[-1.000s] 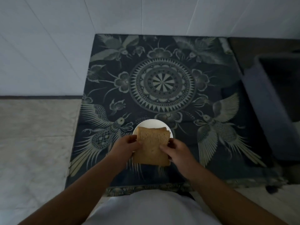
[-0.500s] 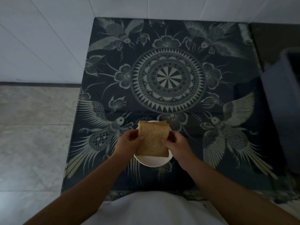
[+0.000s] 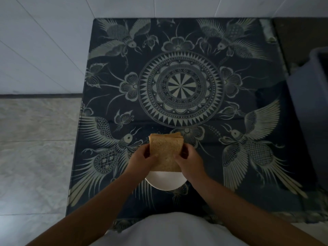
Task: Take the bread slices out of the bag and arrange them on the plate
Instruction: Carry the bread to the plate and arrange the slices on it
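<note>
A stack of brown bread slices [image 3: 166, 152] is held between both hands above a small white plate [image 3: 166, 183]. My left hand [image 3: 142, 161] grips the stack's left edge and my right hand [image 3: 189, 161] grips its right edge. The layered slice edges show at the stack's top right. The plate lies on the dark patterned cloth near the table's front; only its near rim shows, the rest is hidden under the bread and hands. No bag is in view.
The table carries a dark blue cloth [image 3: 179, 86] printed with birds and a round medallion. A grey bin [image 3: 308, 110] stands at the right edge. White tiled wall lies behind and left, pale floor tiles to the left.
The stack has moved away from me over the plate, so more of the plate's near rim now shows below it. Both hands keep their grip on the bread.
</note>
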